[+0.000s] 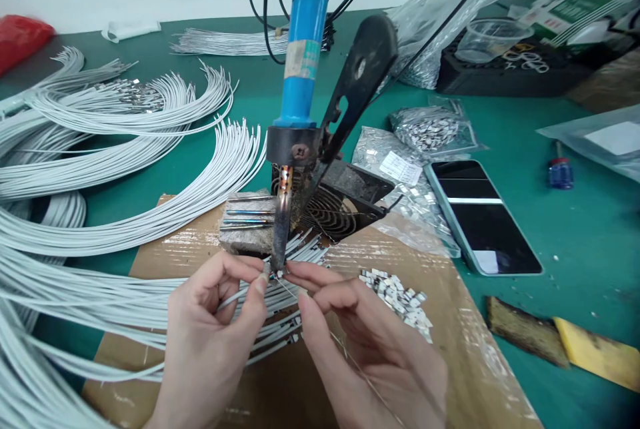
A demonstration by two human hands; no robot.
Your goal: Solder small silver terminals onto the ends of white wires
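A blue-handled soldering iron [300, 62] hangs tip-down in a black clamp, its dark tip [281, 242] between my two hands. My left hand [215, 329] pinches the end of a white cable [233, 299] just left of the tip. Thin solder wire [360, 372] runs through my right hand [370, 342], whose thumb and fingers close on it. The right fingertips also sit close to a tiny white connector [280, 274] under the tip; whether they touch it I cannot tell. Several cable ends lie beneath my hands on the cardboard [450, 336].
Bundles of white cables [100, 236] spread over the left side. Small white connectors [397, 299] lie piled right of my hands. Behind the iron stand a fan [335, 209] and a grey block [245, 222]. A phone [485, 216], a screwdriver [560, 169] and sponges [525, 329] lie right.
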